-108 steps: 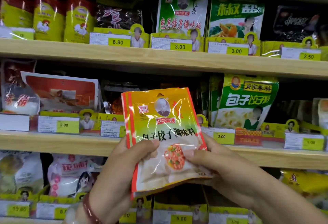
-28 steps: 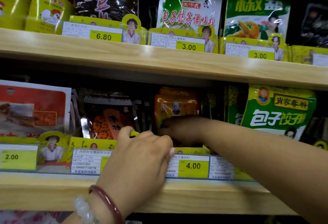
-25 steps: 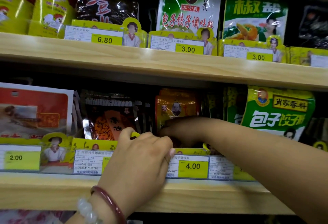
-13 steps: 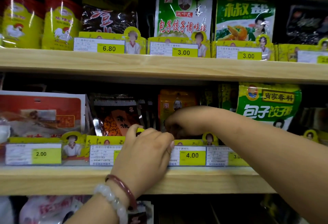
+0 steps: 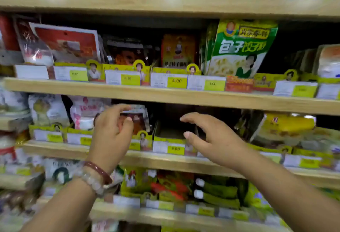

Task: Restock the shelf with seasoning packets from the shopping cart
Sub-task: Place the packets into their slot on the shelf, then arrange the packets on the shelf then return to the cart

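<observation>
A: Start with the biggest thing. What fills the view?

B: Wooden shelving, several tiers. The middle shelf [image 5: 165, 94] runs across from nine o'clock to three o'clock, with yellow price tags along its front edge.

A: And the seasoning packets?

B: An orange seasoning packet [image 5: 178, 50] stands upright at about twelve o'clock on that middle shelf, behind the price tag [image 5: 176, 82] marked 4.00. At its two o'clock stands a large green pouch [image 5: 239, 48]; at its nine o'clock sits a dark packet [image 5: 127, 51]. I judge that slot stocked, at least at its front; how deep the row goes is hidden.

A: The hands?

B: Both are one tier lower and neither holds a packet. The left hand [image 5: 112, 136], at about seven o'clock from the orange packet, has its fingers curled in front of a small reddish packet [image 5: 137, 119]; blur keeps me from saying whether it touches or pinches it. The right hand [image 5: 215, 140], at five o'clock, is spread wide with nothing in it, before a dark, seemingly bare slot [image 5: 169, 130].

A: What remains?

B: The cart is out of view, so the remaining stock cannot be counted. That bare slot looks like it may need filling, if it takes the same goods.
</observation>
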